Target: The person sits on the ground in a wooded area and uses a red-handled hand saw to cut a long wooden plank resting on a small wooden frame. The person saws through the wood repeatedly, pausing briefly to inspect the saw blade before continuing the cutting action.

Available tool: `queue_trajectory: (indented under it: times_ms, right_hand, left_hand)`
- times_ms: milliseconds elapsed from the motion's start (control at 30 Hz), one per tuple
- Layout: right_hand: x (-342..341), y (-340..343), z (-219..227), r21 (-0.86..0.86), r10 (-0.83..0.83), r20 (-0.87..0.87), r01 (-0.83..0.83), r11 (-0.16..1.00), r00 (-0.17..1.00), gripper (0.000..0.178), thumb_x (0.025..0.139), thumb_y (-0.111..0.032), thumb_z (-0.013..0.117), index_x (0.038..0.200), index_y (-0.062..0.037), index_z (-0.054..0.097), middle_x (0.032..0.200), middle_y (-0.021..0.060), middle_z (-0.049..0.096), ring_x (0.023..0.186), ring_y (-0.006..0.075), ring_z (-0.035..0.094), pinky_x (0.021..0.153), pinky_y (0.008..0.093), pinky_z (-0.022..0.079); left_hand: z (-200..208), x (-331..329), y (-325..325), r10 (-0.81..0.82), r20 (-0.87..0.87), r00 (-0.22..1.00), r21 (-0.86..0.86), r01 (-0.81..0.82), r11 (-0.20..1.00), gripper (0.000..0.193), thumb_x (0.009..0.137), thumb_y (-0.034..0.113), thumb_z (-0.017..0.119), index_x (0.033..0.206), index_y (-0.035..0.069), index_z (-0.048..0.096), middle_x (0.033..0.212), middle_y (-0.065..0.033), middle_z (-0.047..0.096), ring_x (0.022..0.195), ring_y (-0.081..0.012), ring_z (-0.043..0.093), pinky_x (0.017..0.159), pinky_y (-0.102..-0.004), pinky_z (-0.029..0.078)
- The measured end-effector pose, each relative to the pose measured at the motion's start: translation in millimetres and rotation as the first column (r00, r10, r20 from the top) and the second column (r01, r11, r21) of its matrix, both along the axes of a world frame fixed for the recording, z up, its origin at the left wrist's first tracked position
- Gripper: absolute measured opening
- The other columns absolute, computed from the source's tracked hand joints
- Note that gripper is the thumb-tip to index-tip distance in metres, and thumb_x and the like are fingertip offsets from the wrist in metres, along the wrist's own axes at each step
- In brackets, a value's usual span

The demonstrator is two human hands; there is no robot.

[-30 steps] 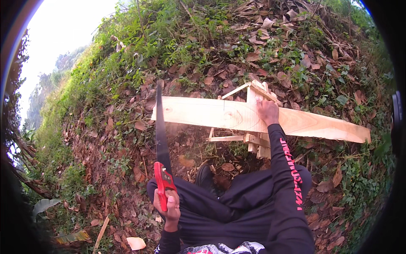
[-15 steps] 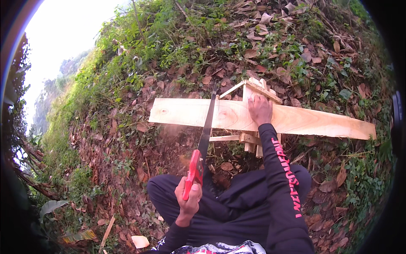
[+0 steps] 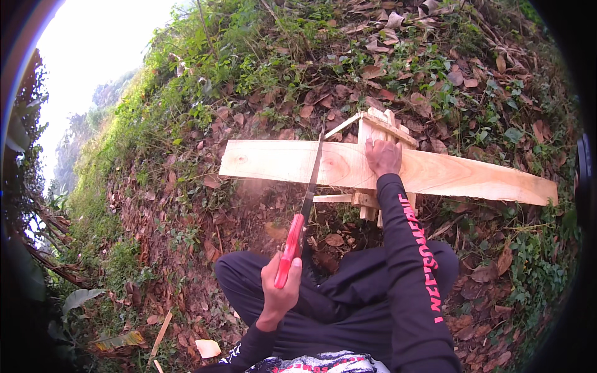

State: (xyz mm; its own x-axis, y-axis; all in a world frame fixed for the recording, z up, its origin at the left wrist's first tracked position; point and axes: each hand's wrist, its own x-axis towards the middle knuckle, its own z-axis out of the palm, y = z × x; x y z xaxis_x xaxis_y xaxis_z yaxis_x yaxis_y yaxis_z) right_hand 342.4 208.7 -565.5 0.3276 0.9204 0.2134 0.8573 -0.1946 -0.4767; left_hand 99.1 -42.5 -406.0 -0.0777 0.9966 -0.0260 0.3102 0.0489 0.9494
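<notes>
My left hand is closed around the red handle of a handsaw. Its dark blade runs away from me across a pale wooden plank, left of the plank's middle. My right hand presses on that plank to the right of the blade, its fingers bent near the far edge. Beneath the plank, a rough wooden stand of nailed pieces props it up; part of the stand is hidden. The plank lies crosswise in front of my folded legs.
Brown dry leaves and green plants cover the sloping ground. A thin wooden strip and a small pale offcut lie at the lower left. Dense undergrowth rises beyond the plank.
The saw has shifted slightly forward and to the right, its handle tilting a little. My right hand keeps its place on the plank.
</notes>
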Motion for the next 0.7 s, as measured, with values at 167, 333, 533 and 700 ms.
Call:
queue_trajectory:
  times_ms: [167, 333, 533, 700]
  right_hand:
    - [-4.3, 0.8, 0.6, -0.028, 0.008, 0.013, -0.007, 1.0, 1.0, 0.055, 0.097, -0.041, 0.039, 0.077, -0.0018, 0.072, 0.082, 0.0215, 0.069, 0.082, 0.0368, 0.065, 0.092, 0.0499, 0.04]
    - [-2.3, 6.1, -17.8, -0.02, -0.052, 0.049, 0.053, 0.998, 0.997, 0.054, 0.098, -0.039, 0.039, 0.074, -0.0032, 0.071, 0.081, 0.0207, 0.069, 0.081, 0.0366, 0.065, 0.09, 0.0491, 0.041]
    - [-5.0, 4.1, -17.6, -0.004, -0.035, 0.091, 0.035, 0.999, 0.995, 0.052, 0.099, -0.038, 0.04, 0.071, -0.0053, 0.07, 0.077, 0.0193, 0.068, 0.077, 0.0356, 0.065, 0.088, 0.0491, 0.042]
    - [-3.6, 11.1, -21.5, -0.004, -0.045, 0.09, 0.046, 0.999, 0.995, 0.051, 0.099, -0.038, 0.04, 0.072, -0.0074, 0.07, 0.075, 0.016, 0.069, 0.075, 0.032, 0.065, 0.09, 0.0476, 0.041]
  left_hand:
    - [-10.8, 32.2, 92.5, -0.002, -0.079, 0.997, 0.073, 0.008, 0.997, 0.019, 0.095, 0.013, 0.057, 0.081, 0.001, 0.055, 0.061, -0.0004, 0.046, 0.052, -0.0061, 0.042, 0.048, -0.0263, 0.034]
    - [8.0, 17.3, 67.4, 0.047, 0.068, 0.997, -0.109, -0.039, 0.993, 0.016, 0.096, 0.013, 0.056, 0.085, 0.001, 0.058, 0.062, 0.003, 0.047, 0.051, -0.0033, 0.042, 0.047, -0.0224, 0.034]
    - [23.1, 16.4, 25.4, 0.017, 0.081, 0.997, -0.1, -0.009, 0.995, 0.013, 0.098, 0.012, 0.055, 0.094, -0.001, 0.058, 0.059, 0.0063, 0.044, 0.045, 0.0001, 0.035, 0.041, -0.018, 0.027]
    - [-22.7, 48.5, 114.4, 0.02, -0.148, 0.989, 0.122, -0.002, 0.993, 0.022, 0.094, 0.011, 0.056, 0.076, 0.001, 0.049, 0.058, -0.0026, 0.043, 0.052, -0.0094, 0.038, 0.049, -0.03, 0.034]
